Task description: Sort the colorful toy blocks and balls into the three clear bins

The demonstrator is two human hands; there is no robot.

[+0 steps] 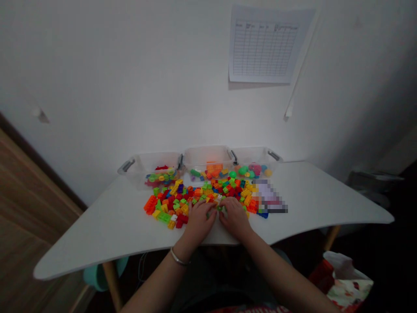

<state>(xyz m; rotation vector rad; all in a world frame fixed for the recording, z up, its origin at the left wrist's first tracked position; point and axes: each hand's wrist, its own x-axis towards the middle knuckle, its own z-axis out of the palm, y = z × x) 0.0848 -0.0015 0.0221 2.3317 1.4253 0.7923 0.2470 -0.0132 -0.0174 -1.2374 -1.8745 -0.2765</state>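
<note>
A heap of plastic building bricks [172,204] in red, orange, yellow and green covers the middle of the white table [309,204]. My left hand [198,219], with a metal bangle [178,259] on its wrist, and my right hand [234,217] rest at the heap's front edge. Their fingertips meet around a small green brick [220,209], which is mostly hidden by the fingers. A whitish piece [219,198] lies just beyond the fingertips.
Three transparent plastic bins with grey handles [150,170] [208,158] [254,160] hold coloured pieces along the wall. A pixelated flat item [269,196] lies right of the heap. A ruled paper chart [263,43] hangs above. A patterned bag [348,282] sits low at right.
</note>
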